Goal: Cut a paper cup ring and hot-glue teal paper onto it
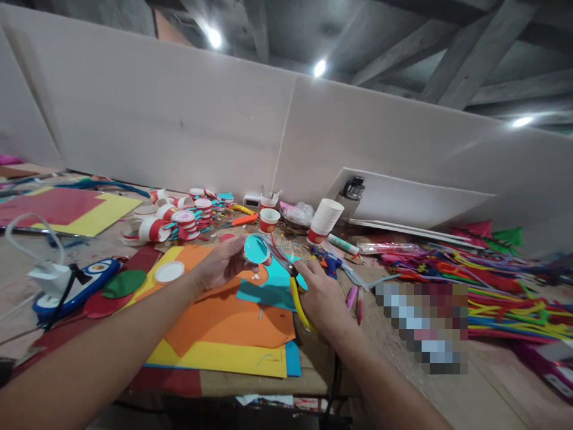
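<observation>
Between the fingers of my left hand (220, 263) is a small turquoise disc (256, 249) with a pale rim, its face tilted towards me. My right hand (319, 294) is closed round the yellow handles of a pair of scissors (281, 258). The metal blades point up and left and reach the disc's right edge. I cannot tell whether they are cutting into it. Below both hands lie turquoise paper (264, 292), orange sheets (215, 325) and a yellow sheet (233, 358), overlapping.
Behind my hands are a paper cup (269, 221) and a tall cup stack (324, 221). Cut red-and-white cup pieces (154, 229) crowd the back left. A blue power strip (71, 292) sits left, beside a green disc (124, 283). Colourful pipe cleaners (505, 310) cover the right.
</observation>
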A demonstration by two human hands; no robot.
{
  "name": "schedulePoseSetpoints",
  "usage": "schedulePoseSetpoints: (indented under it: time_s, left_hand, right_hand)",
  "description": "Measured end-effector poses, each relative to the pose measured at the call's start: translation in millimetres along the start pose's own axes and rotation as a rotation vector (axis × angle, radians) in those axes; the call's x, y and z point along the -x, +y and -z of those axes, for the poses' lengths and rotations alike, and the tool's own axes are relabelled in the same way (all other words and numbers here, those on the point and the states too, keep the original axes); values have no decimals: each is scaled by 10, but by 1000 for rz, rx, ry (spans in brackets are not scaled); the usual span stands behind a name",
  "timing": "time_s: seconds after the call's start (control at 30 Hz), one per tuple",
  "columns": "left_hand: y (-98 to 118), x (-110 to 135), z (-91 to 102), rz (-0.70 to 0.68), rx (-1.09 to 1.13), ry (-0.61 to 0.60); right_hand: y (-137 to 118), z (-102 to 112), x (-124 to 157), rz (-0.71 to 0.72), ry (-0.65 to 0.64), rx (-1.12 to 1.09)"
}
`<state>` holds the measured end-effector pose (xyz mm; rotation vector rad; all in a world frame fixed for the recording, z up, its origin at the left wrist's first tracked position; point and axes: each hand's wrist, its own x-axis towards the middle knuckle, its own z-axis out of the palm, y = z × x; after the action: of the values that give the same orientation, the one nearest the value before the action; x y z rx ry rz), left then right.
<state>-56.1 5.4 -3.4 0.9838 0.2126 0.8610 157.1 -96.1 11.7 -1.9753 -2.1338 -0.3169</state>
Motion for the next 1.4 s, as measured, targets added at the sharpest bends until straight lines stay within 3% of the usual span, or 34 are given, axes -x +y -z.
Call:
schedulePoseSetpoints:
  time_s: [0.63, 1.4]
  left_hand:
    - [26, -10, 45, -50, 2, -24]
    - [7, -1, 8, 8, -42, -22]
  right_hand:
    - [-30, 20, 21, -24, 3, -53]
    - [-35, 37, 24, 13, 8, -26]
